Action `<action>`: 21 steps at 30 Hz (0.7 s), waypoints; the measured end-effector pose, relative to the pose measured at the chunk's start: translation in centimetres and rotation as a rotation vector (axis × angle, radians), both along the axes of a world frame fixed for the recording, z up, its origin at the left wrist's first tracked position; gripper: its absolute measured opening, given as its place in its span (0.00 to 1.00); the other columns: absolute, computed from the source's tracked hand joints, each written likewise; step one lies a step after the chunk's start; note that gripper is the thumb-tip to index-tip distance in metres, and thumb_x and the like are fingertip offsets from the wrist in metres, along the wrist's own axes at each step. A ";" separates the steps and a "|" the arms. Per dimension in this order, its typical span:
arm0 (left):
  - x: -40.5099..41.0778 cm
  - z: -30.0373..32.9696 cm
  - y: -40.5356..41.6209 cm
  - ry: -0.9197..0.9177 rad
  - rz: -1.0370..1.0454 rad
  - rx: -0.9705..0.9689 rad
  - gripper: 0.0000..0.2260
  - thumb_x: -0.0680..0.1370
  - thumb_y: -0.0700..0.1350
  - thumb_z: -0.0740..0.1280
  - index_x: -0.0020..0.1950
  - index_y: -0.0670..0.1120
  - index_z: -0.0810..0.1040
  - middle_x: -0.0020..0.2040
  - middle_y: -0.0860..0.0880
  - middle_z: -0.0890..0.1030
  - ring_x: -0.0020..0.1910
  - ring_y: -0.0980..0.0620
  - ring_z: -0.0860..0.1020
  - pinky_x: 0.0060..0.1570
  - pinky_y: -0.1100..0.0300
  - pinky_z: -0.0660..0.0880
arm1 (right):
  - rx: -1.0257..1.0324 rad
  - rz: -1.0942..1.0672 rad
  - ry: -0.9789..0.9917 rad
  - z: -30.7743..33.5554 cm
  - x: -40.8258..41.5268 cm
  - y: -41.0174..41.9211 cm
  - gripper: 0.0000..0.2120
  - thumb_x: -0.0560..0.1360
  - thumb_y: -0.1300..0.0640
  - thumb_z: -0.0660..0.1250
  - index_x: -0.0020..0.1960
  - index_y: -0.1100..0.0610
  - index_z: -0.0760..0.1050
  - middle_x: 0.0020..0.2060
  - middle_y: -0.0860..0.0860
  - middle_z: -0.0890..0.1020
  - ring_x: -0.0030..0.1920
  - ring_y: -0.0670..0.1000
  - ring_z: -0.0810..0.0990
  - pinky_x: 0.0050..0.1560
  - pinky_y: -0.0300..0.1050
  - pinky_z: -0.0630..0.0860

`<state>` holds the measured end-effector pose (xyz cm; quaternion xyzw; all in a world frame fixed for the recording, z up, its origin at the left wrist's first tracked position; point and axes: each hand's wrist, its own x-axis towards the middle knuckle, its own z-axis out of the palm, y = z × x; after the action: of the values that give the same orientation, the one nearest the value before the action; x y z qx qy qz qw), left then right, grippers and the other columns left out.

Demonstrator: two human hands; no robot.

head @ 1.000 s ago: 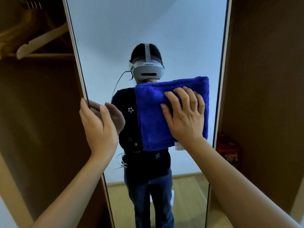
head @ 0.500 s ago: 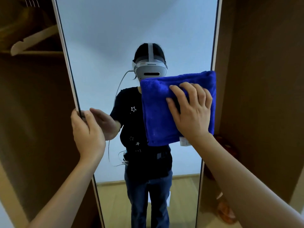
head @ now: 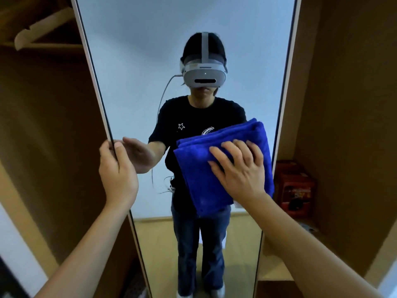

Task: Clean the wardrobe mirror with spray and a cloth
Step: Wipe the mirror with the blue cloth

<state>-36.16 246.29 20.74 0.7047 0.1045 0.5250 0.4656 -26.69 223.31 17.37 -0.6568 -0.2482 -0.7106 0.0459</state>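
- Mirror (head: 139, 50), a tall panel on the wardrobe door, fills the middle of the view; its glass above the cloth shows no streaks or droplets that I can make out, so I cannot say how much has been wiped.
- Wardrobe interior (head: 348, 104), brown, opens on the far right, with a red box (head: 294, 186) on a shelf just beside the mirror's right edge; a pale hanger (head: 45, 26) hangs at the far left, high up.
- Blue cloth (head: 202, 168), folded thick, lies flat on the glass at mid-height, toward the right edge.
- Right hand (head: 238, 171) presses the cloth to the mirror, fingers straight and spread, nothing clenched.
- Left hand (head: 118, 175) grasps the mirror's left edge, thumb on the front and fingers curled behind, steadying the door.
- Spray bottle is not in view; I judge the spraying done and the wiping under way, with the lower glass likely left to do.
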 end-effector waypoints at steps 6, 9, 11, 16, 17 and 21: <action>-0.6 -0.8 0.7 0.067 -0.039 -0.019 0.16 0.85 0.49 0.51 0.65 0.42 0.71 0.53 0.51 0.74 0.50 0.57 0.73 0.40 0.79 0.65 | 0.192 0.017 0.038 3.8 0.4 -0.3 0.12 0.81 0.46 0.60 0.62 0.50 0.70 0.59 0.49 0.68 0.62 0.53 0.69 0.69 0.50 0.59; -1.0 -1.8 1.1 0.122 -0.060 -0.012 0.17 0.85 0.48 0.50 0.63 0.41 0.72 0.50 0.51 0.74 0.46 0.58 0.73 0.38 0.81 0.65 | 0.224 0.013 0.055 0.7 0.1 -0.2 0.13 0.79 0.47 0.63 0.62 0.51 0.70 0.59 0.50 0.69 0.61 0.54 0.70 0.67 0.52 0.64; -1.3 -2.4 1.2 0.144 -0.077 0.010 0.16 0.85 0.48 0.50 0.63 0.41 0.71 0.49 0.51 0.74 0.47 0.57 0.73 0.38 0.81 0.65 | 0.196 0.009 0.063 -2.8 -0.1 0.1 0.14 0.78 0.47 0.64 0.62 0.51 0.70 0.59 0.51 0.70 0.61 0.54 0.71 0.67 0.51 0.63; -1.3 -3.0 1.6 0.157 -0.111 0.024 0.16 0.85 0.48 0.50 0.64 0.40 0.70 0.50 0.51 0.75 0.45 0.61 0.73 0.38 0.81 0.65 | 0.190 -0.001 0.101 -6.9 -0.8 2.8 0.12 0.79 0.47 0.63 0.59 0.51 0.70 0.57 0.50 0.69 0.59 0.53 0.70 0.68 0.49 0.60; -1.3 -3.0 1.7 0.151 -0.119 0.020 0.16 0.85 0.48 0.50 0.64 0.40 0.71 0.48 0.54 0.76 0.44 0.63 0.74 0.38 0.81 0.66 | 0.207 -0.004 0.101 -6.6 -0.9 3.6 0.12 0.79 0.47 0.63 0.59 0.51 0.70 0.57 0.50 0.68 0.59 0.53 0.70 0.68 0.49 0.60; -1.1 -3.2 2.2 0.144 -0.175 0.002 0.15 0.85 0.50 0.50 0.62 0.46 0.71 0.46 0.61 0.74 0.44 0.75 0.73 0.40 0.80 0.67 | 0.236 0.009 0.070 -2.9 -1.4 7.2 0.12 0.78 0.47 0.64 0.59 0.50 0.70 0.57 0.49 0.68 0.60 0.52 0.70 0.67 0.50 0.64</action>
<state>-37.28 248.48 17.53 0.7475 0.0752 0.4306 0.5002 -28.06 230.48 14.50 -0.6699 -0.1641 -0.7114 0.1349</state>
